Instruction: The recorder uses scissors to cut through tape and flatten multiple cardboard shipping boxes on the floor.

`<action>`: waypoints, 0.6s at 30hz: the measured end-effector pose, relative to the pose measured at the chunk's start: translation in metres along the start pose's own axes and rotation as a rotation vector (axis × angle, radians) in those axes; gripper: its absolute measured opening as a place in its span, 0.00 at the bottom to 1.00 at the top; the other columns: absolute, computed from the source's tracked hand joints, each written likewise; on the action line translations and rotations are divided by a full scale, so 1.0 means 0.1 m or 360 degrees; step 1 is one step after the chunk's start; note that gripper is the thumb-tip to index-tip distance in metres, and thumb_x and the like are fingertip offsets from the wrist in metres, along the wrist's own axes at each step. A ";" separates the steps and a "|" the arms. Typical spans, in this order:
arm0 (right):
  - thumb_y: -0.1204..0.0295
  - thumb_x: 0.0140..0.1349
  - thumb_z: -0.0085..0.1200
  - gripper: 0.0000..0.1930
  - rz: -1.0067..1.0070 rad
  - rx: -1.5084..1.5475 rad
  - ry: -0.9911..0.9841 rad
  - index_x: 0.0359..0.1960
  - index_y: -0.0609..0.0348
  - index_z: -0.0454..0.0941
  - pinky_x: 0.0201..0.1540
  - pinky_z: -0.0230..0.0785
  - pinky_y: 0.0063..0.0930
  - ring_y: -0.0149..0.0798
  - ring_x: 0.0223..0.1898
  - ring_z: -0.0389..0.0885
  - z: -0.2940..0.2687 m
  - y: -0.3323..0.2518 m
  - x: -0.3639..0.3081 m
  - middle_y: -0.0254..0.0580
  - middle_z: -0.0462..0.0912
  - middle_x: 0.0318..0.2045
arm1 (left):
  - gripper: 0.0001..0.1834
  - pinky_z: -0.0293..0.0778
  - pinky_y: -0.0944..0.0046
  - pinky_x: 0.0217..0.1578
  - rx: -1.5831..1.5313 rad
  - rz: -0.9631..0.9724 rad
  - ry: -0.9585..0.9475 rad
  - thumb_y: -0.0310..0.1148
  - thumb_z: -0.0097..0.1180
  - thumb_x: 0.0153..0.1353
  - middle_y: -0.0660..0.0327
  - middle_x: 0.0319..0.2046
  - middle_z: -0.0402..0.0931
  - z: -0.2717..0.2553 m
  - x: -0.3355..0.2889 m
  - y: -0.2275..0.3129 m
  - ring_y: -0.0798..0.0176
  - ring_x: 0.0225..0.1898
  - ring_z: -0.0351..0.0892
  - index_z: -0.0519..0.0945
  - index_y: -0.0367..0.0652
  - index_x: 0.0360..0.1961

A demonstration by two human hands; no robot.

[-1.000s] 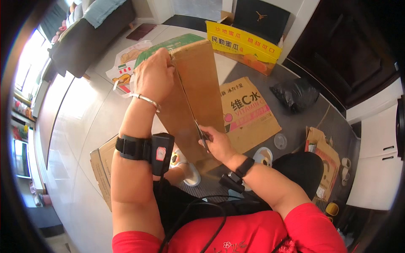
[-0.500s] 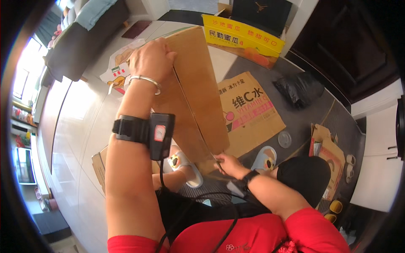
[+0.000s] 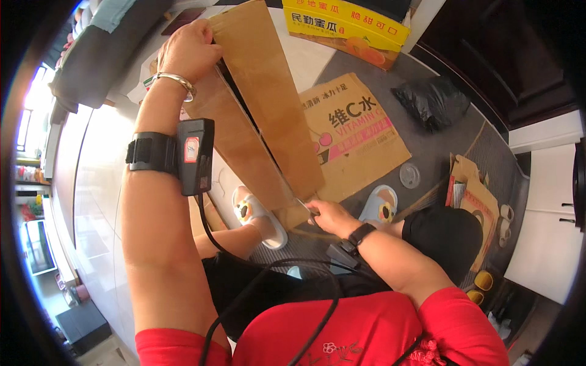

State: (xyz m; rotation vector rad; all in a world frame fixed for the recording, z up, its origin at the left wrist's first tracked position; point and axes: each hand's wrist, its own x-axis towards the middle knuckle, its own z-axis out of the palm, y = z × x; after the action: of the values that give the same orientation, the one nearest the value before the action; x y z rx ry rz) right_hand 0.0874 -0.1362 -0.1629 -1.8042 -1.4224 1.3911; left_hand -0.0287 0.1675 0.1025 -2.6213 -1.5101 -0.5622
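A brown cardboard box (image 3: 274, 97) stands tilted in front of me, a long dark slit running down the seam between its two panels. My left hand (image 3: 192, 52) is closed on the box's far left edge, at the upper end of the slit. At the near end, my right hand (image 3: 331, 217) grips a knife (image 3: 304, 205) with a thin metal blade. Its blade sits at the lower end of the seam; most of the handle is hidden in my fingers.
A flattened printed carton (image 3: 366, 146) lies on the floor beyond my right hand. Farther off are a yellow fruit box (image 3: 342, 33), a black plastic bag (image 3: 432, 104) and a round clear lid (image 3: 409, 175). Torn cardboard (image 3: 476, 201) lies at the right, and black cables (image 3: 268, 265) cross my lap.
The seam has opened from a thin line into a wider dark gap. My left hand has shifted left with the box's left panel. The knife stays at the near end.
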 end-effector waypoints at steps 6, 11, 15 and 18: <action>0.69 0.50 0.53 0.15 0.0189 -0.0730 -0.0402 0.41 0.54 0.75 0.31 0.68 0.31 0.41 0.29 0.77 0.08 0.40 -0.39 0.45 0.79 0.27 | 0.11 0.61 0.58 0.23 0.0023 0.0085 0.0078 0.32 0.51 0.38 0.53 0.15 0.63 0.07 0.10 0.00 0.51 0.20 0.63 0.62 0.41 0.18; 0.70 0.49 0.60 0.19 0.0591 0.0329 -0.0735 0.45 0.57 0.73 0.16 0.61 0.21 0.25 0.14 0.70 -0.23 0.28 -0.14 0.33 0.75 0.17 | 0.09 0.63 0.54 0.27 0.0106 0.0107 0.0183 0.33 0.51 0.38 0.52 0.19 0.69 0.17 0.04 -0.07 0.47 0.26 0.69 0.65 0.43 0.21; 0.71 0.53 0.57 0.16 0.0593 0.0697 -0.0689 0.44 0.57 0.72 0.16 0.61 0.17 0.22 0.15 0.70 -0.84 -0.22 0.04 0.31 0.74 0.18 | 0.08 0.63 0.52 0.29 -0.0028 0.0204 0.0381 0.31 0.49 0.37 0.54 0.20 0.70 0.19 0.00 -0.05 0.45 0.28 0.70 0.65 0.43 0.20; 0.67 0.49 0.60 0.20 0.0273 0.0937 0.0031 0.43 0.60 0.72 0.21 0.65 0.22 0.28 0.17 0.72 -0.99 -0.54 0.21 0.33 0.75 0.20 | 0.07 0.63 0.55 0.28 -0.0304 0.0255 0.0480 0.28 0.48 0.36 0.55 0.20 0.68 0.12 -0.06 -0.09 0.48 0.27 0.67 0.65 0.42 0.20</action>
State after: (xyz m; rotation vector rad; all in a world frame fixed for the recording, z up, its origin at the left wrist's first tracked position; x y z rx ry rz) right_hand 0.1510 -0.0750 -0.0894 -1.5583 -0.7405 1.6528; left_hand -0.0361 0.1699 0.0882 -2.6058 -1.1993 -1.0755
